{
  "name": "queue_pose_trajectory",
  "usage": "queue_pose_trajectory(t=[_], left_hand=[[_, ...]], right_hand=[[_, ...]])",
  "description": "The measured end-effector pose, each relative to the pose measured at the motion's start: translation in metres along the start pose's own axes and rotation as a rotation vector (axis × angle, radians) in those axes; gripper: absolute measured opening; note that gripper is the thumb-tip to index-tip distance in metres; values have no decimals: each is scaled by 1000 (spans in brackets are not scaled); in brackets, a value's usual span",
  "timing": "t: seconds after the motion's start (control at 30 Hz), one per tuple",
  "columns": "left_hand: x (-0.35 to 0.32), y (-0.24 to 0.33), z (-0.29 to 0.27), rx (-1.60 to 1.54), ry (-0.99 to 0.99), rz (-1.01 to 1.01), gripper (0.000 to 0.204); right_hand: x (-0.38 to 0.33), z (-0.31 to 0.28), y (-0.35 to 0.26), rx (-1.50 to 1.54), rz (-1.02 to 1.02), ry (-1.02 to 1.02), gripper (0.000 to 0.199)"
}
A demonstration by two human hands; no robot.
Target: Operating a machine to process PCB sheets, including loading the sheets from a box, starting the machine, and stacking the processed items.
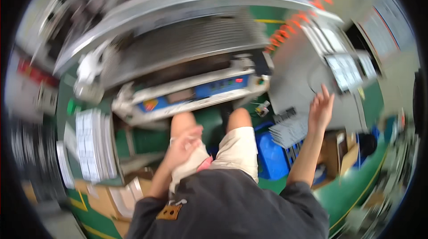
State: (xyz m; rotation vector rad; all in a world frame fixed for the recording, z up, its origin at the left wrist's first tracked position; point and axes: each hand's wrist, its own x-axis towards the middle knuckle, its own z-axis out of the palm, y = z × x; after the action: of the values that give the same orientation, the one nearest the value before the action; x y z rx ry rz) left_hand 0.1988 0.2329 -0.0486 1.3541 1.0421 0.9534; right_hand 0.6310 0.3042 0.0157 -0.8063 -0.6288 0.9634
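My right hand [321,110] is raised over the right side of the workspace, with the index finger stretched out and the others loosely bent. It holds nothing that I can see. Close past its fingertip is a tilted screen or panel with pale sheets on it [344,72], too blurred to make out. Over my right-of-centre lap, bare knees and light shorts show; my left hand [185,144] hovers above the left thigh, smeared by motion, its fingers apart and nothing visible in them. Ahead of my knees stands a machine with a blue control panel [214,88] and a red lit display.
A ribbed metal bed [191,38] lies behind the panel under a curved metal rail. An orange coiled hose [290,27] hangs right of it. Stacked white sheets [91,143] stand left. A blue bin [271,156] and an open cardboard box [332,152] sit at right.
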Motion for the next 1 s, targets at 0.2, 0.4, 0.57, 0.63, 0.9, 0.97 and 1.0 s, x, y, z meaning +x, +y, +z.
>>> queue_pose_trajectory(t=[0.2, 0.4, 0.57, 0.63, 0.9, 0.97, 1.0], left_hand=[[-89, 55, -136, 911, 932, -57, 23], [-152, 50, -177, 1840, 1191, -193, 38], [-177, 40, -166, 1586, 1040, -379, 48], [-180, 42, -158, 1576, 1004, -331, 49], [-192, 60, -109, 1343, 986, -222, 47], [-205, 65, -103, 1169, 933, -112, 48], [-212, 66, -104, 1165, 941, -123, 48]], right_hand=[[-116, 59, 134, -251, 503, -283, 33], [-193, 116, 168, -468, 830, -876, 30], [-230, 198, 192, -424, 737, -1265, 36], [-246, 238, 208, -368, 819, -1408, 39], [-333, 363, 264, -9, 1130, -1088, 27], [-332, 360, 260, 9, 1012, -1069, 22], [-329, 355, 257, -40, 1032, -1054, 22]])
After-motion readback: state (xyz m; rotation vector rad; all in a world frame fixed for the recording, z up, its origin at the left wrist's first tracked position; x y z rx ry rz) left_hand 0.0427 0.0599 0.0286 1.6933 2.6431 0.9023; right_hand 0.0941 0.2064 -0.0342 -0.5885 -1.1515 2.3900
